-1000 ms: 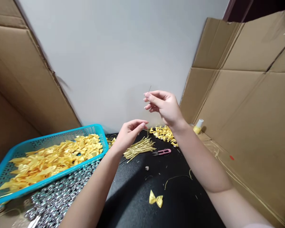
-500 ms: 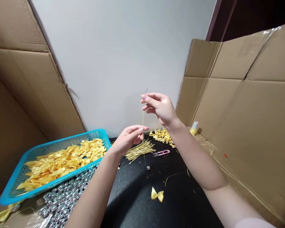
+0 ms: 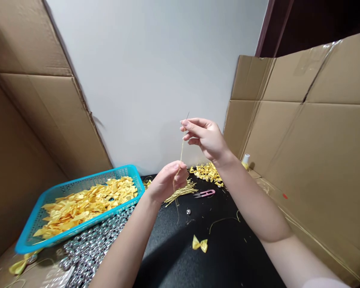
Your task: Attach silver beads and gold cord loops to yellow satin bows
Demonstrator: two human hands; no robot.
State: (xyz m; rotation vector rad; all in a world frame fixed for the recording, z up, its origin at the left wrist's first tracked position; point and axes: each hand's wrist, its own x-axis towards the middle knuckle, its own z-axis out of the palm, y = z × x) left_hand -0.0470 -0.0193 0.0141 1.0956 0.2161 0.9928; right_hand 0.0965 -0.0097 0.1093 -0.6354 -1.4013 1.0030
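Note:
Raised in front of the pale wall, my right hand pinches a thin needle that points upward. A yellowish thread runs from it down to my left hand, whose fingers are closed on the thread. Its loose end dangles below the left hand. Behind that hand lies a bundle of gold cords, partly hidden. Pink thread snips rest to its right. On the black surface below are a single silver bead and a yellow ribbon bow.
A turquoise basket of yellow bows stands at left, with many silver beads beside it. Finished-looking bows with beads are piled at the back. A small bottle stands at right. Cardboard walls flank the surface.
My left hand has closed its fingers further around the thread and turned slightly. The right hand stays raised with the needle. The view has shifted slightly.

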